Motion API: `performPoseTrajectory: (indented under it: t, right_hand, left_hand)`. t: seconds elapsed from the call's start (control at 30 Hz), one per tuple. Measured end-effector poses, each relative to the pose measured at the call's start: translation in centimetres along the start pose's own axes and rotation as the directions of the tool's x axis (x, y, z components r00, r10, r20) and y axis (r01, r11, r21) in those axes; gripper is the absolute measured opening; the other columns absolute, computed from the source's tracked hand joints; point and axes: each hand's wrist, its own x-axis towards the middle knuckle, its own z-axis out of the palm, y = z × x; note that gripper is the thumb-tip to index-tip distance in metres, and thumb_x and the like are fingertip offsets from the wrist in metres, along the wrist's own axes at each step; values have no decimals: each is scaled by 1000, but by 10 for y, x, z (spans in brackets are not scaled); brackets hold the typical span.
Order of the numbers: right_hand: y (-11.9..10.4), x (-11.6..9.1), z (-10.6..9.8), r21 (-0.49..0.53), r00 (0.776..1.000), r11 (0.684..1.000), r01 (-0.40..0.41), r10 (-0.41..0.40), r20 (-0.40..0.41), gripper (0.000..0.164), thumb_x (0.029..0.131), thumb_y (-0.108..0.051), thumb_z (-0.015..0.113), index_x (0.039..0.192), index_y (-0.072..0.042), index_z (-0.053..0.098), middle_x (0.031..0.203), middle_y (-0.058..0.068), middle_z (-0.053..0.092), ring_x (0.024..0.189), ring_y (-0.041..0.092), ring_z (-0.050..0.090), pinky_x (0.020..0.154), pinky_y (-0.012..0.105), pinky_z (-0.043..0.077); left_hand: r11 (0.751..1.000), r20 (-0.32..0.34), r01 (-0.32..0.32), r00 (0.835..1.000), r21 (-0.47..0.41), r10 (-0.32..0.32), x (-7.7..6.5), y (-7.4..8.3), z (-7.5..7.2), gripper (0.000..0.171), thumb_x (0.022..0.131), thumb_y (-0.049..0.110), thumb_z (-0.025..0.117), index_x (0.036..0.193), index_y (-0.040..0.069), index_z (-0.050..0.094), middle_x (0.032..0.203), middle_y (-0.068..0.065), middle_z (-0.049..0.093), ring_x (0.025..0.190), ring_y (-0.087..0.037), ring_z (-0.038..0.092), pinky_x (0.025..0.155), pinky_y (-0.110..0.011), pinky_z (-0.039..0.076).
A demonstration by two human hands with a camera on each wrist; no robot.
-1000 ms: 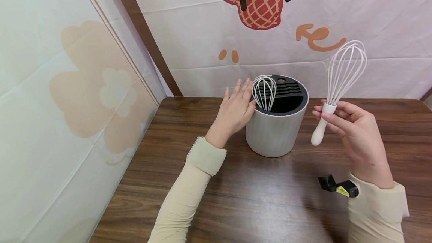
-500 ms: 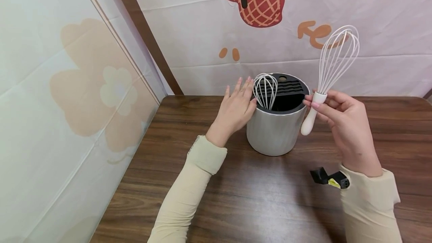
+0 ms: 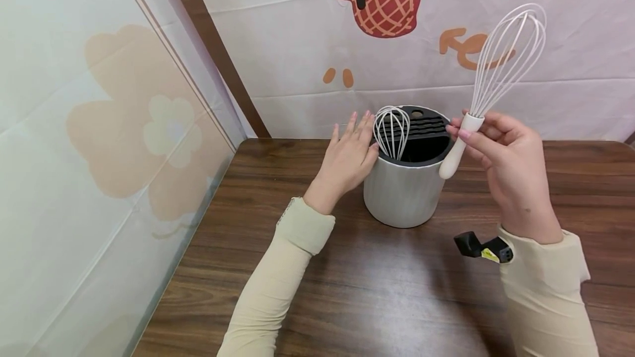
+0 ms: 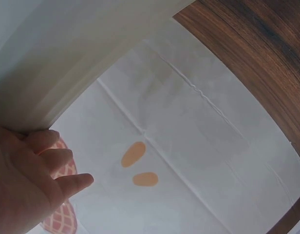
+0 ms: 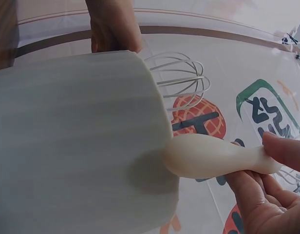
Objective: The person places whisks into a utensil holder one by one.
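My right hand (image 3: 516,167) pinches a white whisk (image 3: 463,145) at the top of its handle, wires pointing up and handle end down. The handle end overlaps the right rim of a pale ribbed utensil holder (image 3: 403,197) in the head view; the right wrist view shows the bulbous handle (image 5: 203,155) close by the holder's wall. A second white whisk (image 3: 392,132) stands in the holder, wires up, its handle hidden inside. My left hand (image 3: 347,158) rests against the holder's left side with fingers extended; in the left wrist view the fingers (image 4: 74,184) reach past the wall.
The holder has a black top with slots, a round hole and one large dark opening (image 3: 426,149). It stands on a brown wooden table (image 3: 387,285) near the back edge. A printed cloth (image 3: 283,37) hangs behind, and another pale cloth (image 3: 109,142) hangs at the left.
My right hand has moved left and up with the whisk, bringing its handle end from beside the holder to its right rim. The left hand stays at the holder's side.
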Motion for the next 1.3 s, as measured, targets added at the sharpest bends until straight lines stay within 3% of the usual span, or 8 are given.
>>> performPoseTrajectory:
  t: [0.73, 1.03, 1.3]
  right_hand:
    - [0, 21, 20, 47, 994, 995, 90, -87, -60, 26, 76, 21, 63, 102, 17, 62, 90, 23, 68, 82, 30, 69, 84, 36, 51]
    - [11, 24, 22, -89, 988, 988, 124, -131, -77, 23, 77, 20, 62, 98, 12, 65, 86, 17, 71, 81, 23, 70, 80, 27, 53]
    - [19, 25, 14, -136, 994, 988, 76, -86, -74, 19, 78, 17, 64, 95, 10, 67, 85, 14, 71, 81, 19, 70, 76, 23, 53]
  left_hand:
    - [1000, -4, -4, 1000, -15, 4, 0, 0, -2, 57, 100, 31, 28, 152, 9, 18, 156, -1, 16, 144, -21, 5, 114, -48, 5]
    - [1000, 2, -2, 1000, -14, 2, -1, 0, -2, 57, 100, 31, 29, 152, 10, 18, 156, 0, 16, 144, -20, 4, 114, -48, 5]
    - [1000, 3, 2, 1000, -15, -2, -2, 1, -2, 57, 100, 31, 29, 152, 10, 18, 156, 0, 16, 144, -20, 5, 114, -47, 4]
